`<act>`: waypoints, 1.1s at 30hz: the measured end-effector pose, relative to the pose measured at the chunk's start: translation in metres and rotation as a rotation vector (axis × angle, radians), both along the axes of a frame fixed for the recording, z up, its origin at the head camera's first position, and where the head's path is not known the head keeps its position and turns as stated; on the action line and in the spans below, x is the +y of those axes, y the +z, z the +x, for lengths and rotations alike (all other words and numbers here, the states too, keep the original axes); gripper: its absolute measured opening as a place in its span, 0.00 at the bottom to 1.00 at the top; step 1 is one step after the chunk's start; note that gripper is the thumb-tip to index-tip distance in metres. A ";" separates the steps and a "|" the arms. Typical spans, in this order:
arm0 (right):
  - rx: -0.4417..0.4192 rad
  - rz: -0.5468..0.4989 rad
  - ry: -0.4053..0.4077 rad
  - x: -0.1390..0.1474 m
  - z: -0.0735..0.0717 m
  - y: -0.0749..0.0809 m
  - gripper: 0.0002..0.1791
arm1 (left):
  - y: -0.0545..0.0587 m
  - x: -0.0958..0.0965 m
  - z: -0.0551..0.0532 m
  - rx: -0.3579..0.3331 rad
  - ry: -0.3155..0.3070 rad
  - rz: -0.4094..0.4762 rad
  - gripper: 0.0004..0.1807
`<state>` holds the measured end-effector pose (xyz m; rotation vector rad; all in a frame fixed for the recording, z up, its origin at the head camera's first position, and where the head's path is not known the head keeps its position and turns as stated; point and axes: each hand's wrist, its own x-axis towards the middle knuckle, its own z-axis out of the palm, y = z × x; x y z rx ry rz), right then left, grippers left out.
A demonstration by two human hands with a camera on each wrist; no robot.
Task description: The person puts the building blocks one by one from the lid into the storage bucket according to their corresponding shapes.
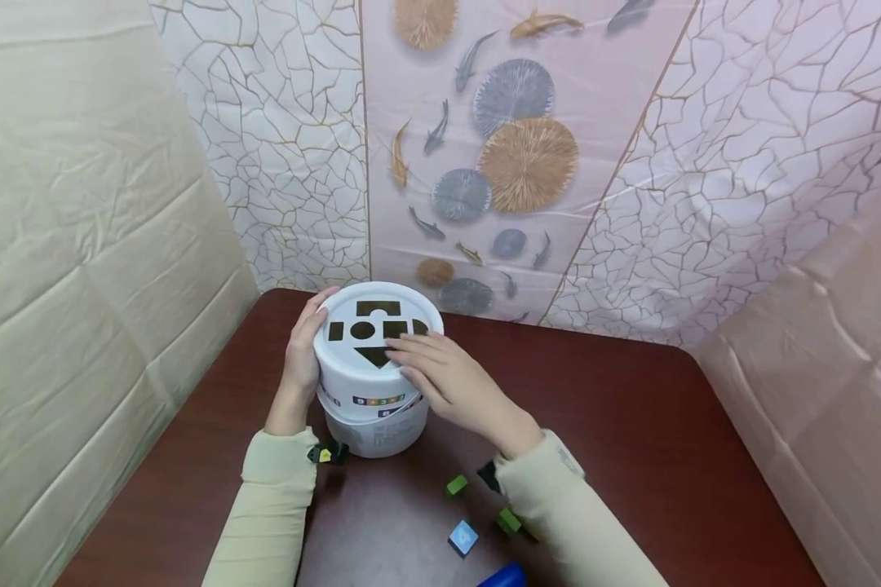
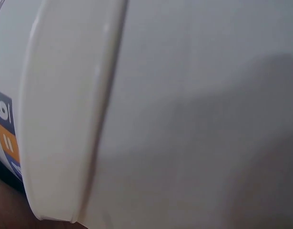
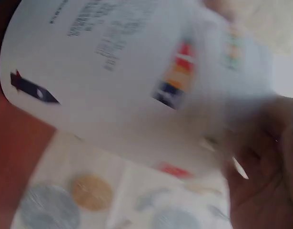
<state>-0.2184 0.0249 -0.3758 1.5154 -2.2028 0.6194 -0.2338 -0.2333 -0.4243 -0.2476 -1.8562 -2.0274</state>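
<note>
A white round bucket (image 1: 378, 432) stands upright at the left of the table, with printed number labels on its side. Its white lid (image 1: 330, 356) has several dark shaped cut-outs, among them a circle, a triangle and an arch. My left hand (image 1: 303, 350) rests against the bucket's left side, fingers along the lid's rim. My right hand (image 1: 455, 381) lies over the lid's right edge with extended fingers, partly covering the triangle and rectangle cut-outs. The left wrist view holds the bucket's wall (image 2: 184, 119) up close; the right wrist view is blurred around my hand (image 3: 258, 191).
Near my right forearm lie two green blocks, one green block (image 1: 457, 486) being closer to the bucket. A light-blue block (image 1: 462, 538) marked 4 sits in front. Part of a blue object (image 1: 504, 576) shows at the bottom edge. Patterned cloth (image 1: 301, 147) hangs behind the table.
</note>
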 end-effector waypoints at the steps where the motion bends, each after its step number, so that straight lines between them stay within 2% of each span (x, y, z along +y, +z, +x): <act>1: -0.005 -0.013 0.024 0.011 0.007 0.001 0.20 | 0.000 0.000 0.000 0.000 0.004 -0.003 0.26; 5: -0.071 0.001 0.078 0.054 0.038 0.001 0.17 | 0.000 0.001 0.000 0.007 0.011 -0.011 0.26; 7: -0.148 0.078 0.105 0.072 0.052 -0.006 0.12 | 0.001 0.001 0.000 0.014 0.012 -0.009 0.26; 10: -0.297 0.258 0.128 0.094 0.072 -0.022 0.08 | 0.001 0.002 0.000 0.014 0.018 -0.012 0.27; 12: -0.399 0.346 0.113 0.105 0.085 -0.033 0.08 | 0.001 0.002 0.000 0.015 0.019 -0.014 0.27; 14: -0.457 0.407 0.059 0.113 0.097 -0.043 0.08 | 0.001 0.002 0.000 0.014 0.018 -0.019 0.27; 18: -0.490 0.462 -0.062 0.122 0.116 -0.062 0.13 | -0.001 0.002 0.000 0.017 0.023 -0.016 0.26; 21: -0.521 0.481 -0.110 0.124 0.123 -0.075 0.17 | -0.001 0.001 0.000 0.016 0.024 -0.006 0.26; 25: -0.555 0.506 -0.127 0.125 0.126 -0.089 0.19 | -0.001 0.002 0.000 0.015 0.012 0.001 0.26; 33: -0.464 0.593 -0.146 0.115 0.132 -0.105 0.16 | -0.001 0.002 0.000 0.020 0.010 -0.002 0.26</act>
